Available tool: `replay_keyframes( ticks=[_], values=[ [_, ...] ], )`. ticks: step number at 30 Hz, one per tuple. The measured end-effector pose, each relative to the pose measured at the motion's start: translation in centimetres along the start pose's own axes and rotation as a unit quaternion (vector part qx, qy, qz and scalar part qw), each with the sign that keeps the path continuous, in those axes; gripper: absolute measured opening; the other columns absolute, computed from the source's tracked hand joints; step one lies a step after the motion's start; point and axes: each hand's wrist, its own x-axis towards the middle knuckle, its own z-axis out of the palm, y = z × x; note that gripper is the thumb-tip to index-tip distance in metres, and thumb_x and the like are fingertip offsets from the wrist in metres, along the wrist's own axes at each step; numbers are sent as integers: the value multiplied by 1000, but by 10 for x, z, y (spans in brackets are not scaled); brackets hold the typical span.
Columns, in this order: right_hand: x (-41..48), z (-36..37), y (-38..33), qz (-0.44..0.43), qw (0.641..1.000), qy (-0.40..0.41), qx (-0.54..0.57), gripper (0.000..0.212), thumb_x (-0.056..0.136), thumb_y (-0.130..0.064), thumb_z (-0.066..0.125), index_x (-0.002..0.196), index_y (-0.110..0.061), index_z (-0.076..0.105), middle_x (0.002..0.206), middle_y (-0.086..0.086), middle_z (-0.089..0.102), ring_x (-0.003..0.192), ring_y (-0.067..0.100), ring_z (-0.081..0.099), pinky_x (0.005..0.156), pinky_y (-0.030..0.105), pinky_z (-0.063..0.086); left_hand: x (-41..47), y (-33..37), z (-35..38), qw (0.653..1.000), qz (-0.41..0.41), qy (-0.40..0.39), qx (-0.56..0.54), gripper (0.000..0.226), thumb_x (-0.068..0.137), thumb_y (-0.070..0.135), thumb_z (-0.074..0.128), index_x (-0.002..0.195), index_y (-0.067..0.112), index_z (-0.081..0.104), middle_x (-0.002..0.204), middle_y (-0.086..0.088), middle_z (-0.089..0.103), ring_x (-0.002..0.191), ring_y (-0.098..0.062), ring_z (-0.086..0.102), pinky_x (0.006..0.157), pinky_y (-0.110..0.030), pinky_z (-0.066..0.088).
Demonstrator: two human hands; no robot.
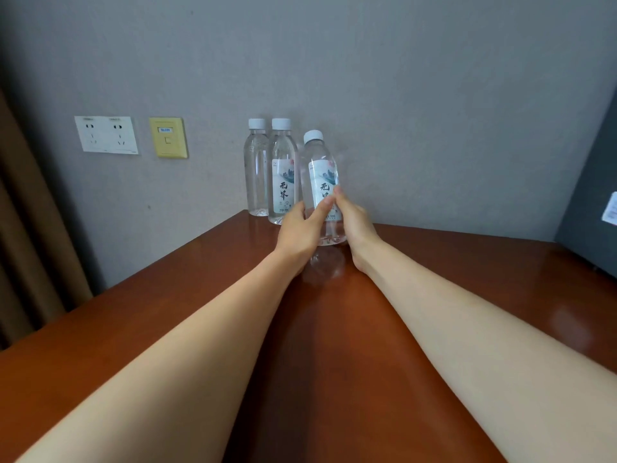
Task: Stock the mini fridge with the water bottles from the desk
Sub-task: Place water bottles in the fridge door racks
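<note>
Two bare forearms stretch forward from the bottom edge over the counter, a glossy reddish-brown wooden top that mirrors what is above it. Behind it rises a plain grey wall. A brown curtain hangs at the left, and a dark panel bearing a white sticker stands at the right. A white double socket plate and a smaller yellow plate sit on the wall. Two water bottles stand upright, touching, at the counter's back edge. Just beside them a third bottle leans slightly. The left hand and right hand grip its lower half, fingers curled round it.
</note>
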Motion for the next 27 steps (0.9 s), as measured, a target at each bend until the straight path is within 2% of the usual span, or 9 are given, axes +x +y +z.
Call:
replay_keyframes(
  ticks=[3,6,8,10,12,14,19,23,27],
  values=[
    [-12,-1,-3,7,1000,5,18,30,100,-37,47,102,-14,66,96,8,72,76,16,70,63,22,57,-9,5,-1,1000,0,-12,-22,35,94,45,54,112,16,64,97,8,69,82,2,64,77,-19,51],
    [-25,0,-6,7,1000,15,20,27,100,-35,50,98,-14,66,82,4,71,61,10,68,51,19,53,-22,10,-5,998,-20,-22,-58,32,95,40,55,110,14,66,101,-1,72,90,-13,69,90,-36,54],
    [-36,1,-10,4,1000,23,17,28,100,-33,51,104,-10,67,80,3,70,59,9,67,51,18,52,-33,17,-7,996,-25,-23,-77,31,95,36,56,112,11,67,105,-6,72,97,-20,69,95,-43,52],
    [-48,2,-15,11,999,31,8,34,99,-33,52,113,-5,64,87,6,70,64,10,69,55,18,52,-43,24,-7,996,-31,-18,-86,31,96,32,56,114,9,66,107,-9,72,100,-24,68,97,-46,50],
    [-59,3,-19,30,999,37,8,40,99,-34,53,120,-2,60,104,15,71,84,19,71,63,21,54,-54,29,-8,994,-40,-14,-99,26,96,29,56,111,11,67,105,-9,72,98,-24,68,95,-44,52],
    [-74,3,-24,46,998,34,15,44,98,-33,54,125,1,57,116,24,67,92,31,69,59,22,55,-67,32,-10,991,-52,-13,-124,19,97,26,56,105,14,67,98,-8,72,89,-23,69,90,-40,54],
    [-111,1,-35,61,998,33,-1,45,97,-36,55,125,-1,53,94,3,68,53,3,65,45,13,46,-101,45,-16,983,-73,-34,-162,23,98,20,53,113,5,63,100,-18,69,78,-22,69,75,-32,58],
    [-140,0,-43,66,998,20,-2,46,98,-34,55,124,3,52,86,4,67,49,8,67,43,17,48,-130,60,-22,980,-90,-47,-169,26,99,19,52,117,3,60,101,-20,67,77,-25,68,73,-33,58],
    [-168,0,-51,69,997,20,-11,47,98,-36,55,126,1,52,92,6,68,52,8,67,45,17,49,-157,72,-28,978,-103,-57,-170,26,99,19,52,119,3,60,99,-18,68,75,-23,69,70,-30,59]
  ],
)
